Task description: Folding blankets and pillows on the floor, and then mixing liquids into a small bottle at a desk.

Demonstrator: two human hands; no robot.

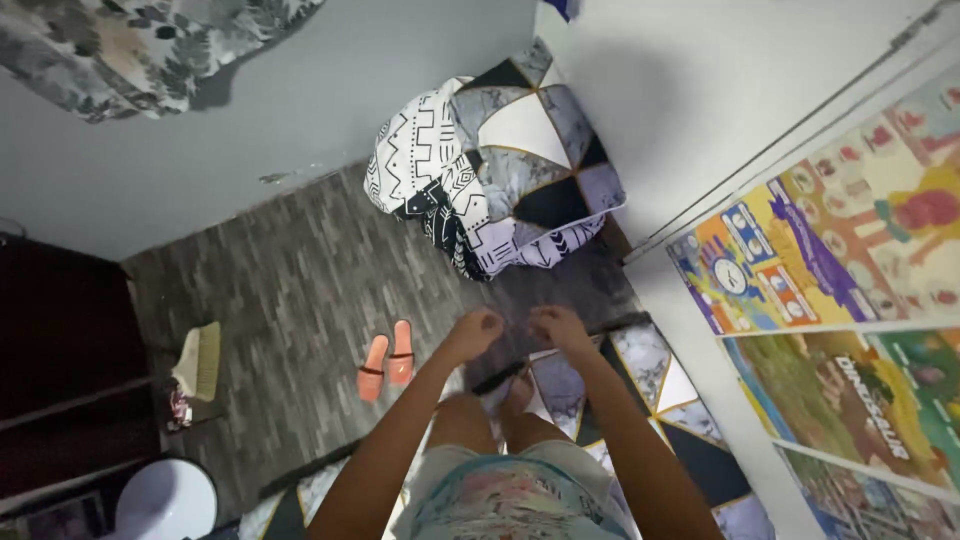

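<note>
A person stood looking straight down, both bare arms stretched forward into the lower middle of the frame. The left hand (474,330) and the right hand (559,324) were close together, fingers curled inward as if pinching something small between them — what they held was too blurred to tell, though it may have been an edge of the dark patterned sheet (650,390) that ran from below the hands to the lower right. That sheet, marked with grey, white and black triangles, lay on the grey wood-look floor (290,300) beneath the person's feet.

In the upper middle, against the wall, sat a bundle of bedding (500,170) in matching triangle and black-and-white prints, well apart from the hands. A pair of orange slippers (386,360) lay just left of the left forearm. Further left were a hand brush (200,362) and, at the lower left corner, a white round lid or basin (165,500). Colourful posters (830,260) covered the wall at right.

The work seemed to be at the gripping stage — taking hold of the cloth; a firm hold with both hands appeared to be what a lift would need.
</note>
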